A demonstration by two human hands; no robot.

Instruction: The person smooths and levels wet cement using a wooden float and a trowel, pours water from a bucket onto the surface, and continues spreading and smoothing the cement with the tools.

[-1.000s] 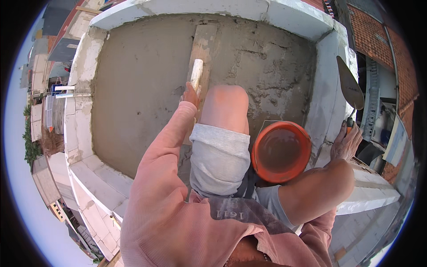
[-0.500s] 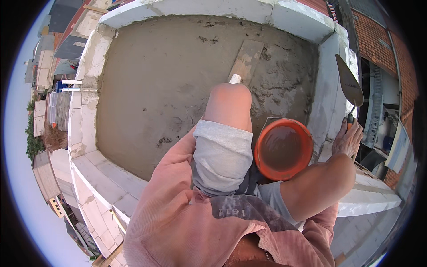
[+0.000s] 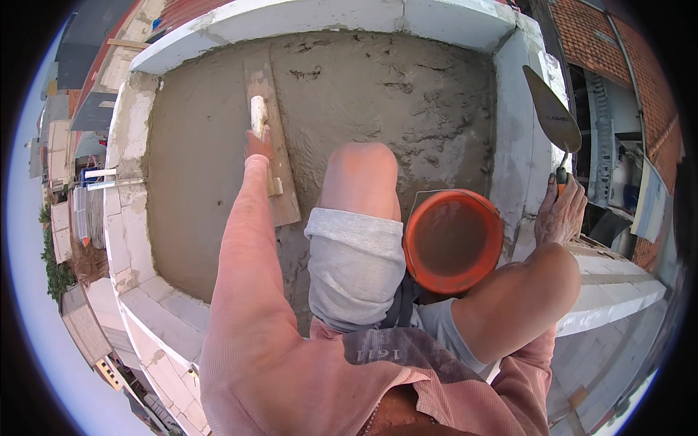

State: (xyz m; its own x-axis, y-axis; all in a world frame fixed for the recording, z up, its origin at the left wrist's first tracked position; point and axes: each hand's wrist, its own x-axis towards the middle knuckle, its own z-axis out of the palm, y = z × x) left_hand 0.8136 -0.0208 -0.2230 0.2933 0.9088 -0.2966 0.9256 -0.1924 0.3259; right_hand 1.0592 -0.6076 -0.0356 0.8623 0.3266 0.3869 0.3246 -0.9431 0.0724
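My left hand (image 3: pixel 259 144) is closed round the white handle of a long wooden float (image 3: pixel 285 174). The float's board lies flat on wet grey mortar (image 3: pixel 196 131), left of my raised knee. Out at the right, my right hand (image 3: pixel 561 212) is closed on the handle of a pointed trowel (image 3: pixel 554 116), resting at the block wall. The trowel's blade points away from me, above the wall top. An orange bucket (image 3: pixel 494 251) of murky grey-brown water stands between my legs and the right wall.
Low pale block walls (image 3: pixel 291 22) enclose the mortar. Its surface is smoother at the left and rough, with pits, at the right. Beyond the right wall are a tiled roof (image 3: pixel 592 43) and a drop. Other buildings lie past the left wall.
My left hand, earlier hidden behind my knee, has swung the float leftward over the mortar and now shows on its handle. My right hand still holds the trowel by the wall.
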